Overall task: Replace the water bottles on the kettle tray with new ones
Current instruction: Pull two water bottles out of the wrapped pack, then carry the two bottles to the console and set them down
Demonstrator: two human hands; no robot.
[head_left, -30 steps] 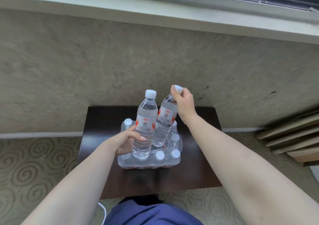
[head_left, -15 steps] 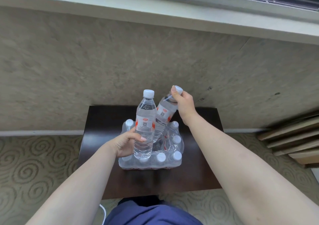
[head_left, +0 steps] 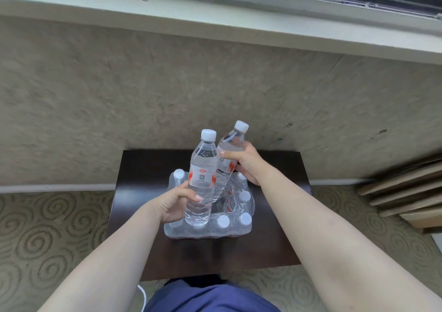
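Nearest the camera, the left hand (head_left: 177, 204) is wrapped around the lower body of an upright water bottle (head_left: 201, 180), held over the shrink-wrapped pack of bottles (head_left: 229, 223) on the dark table (head_left: 275, 240). Just beyond, the right hand (head_left: 246, 165) grips a second bottle (head_left: 229, 151), tilted right, touching the first. Behind stands the beige wall (head_left: 119, 108).

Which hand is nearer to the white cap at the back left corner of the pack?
Left. The left hand grips a bottle just beside that cap; the right hand holds another bottle farther right.
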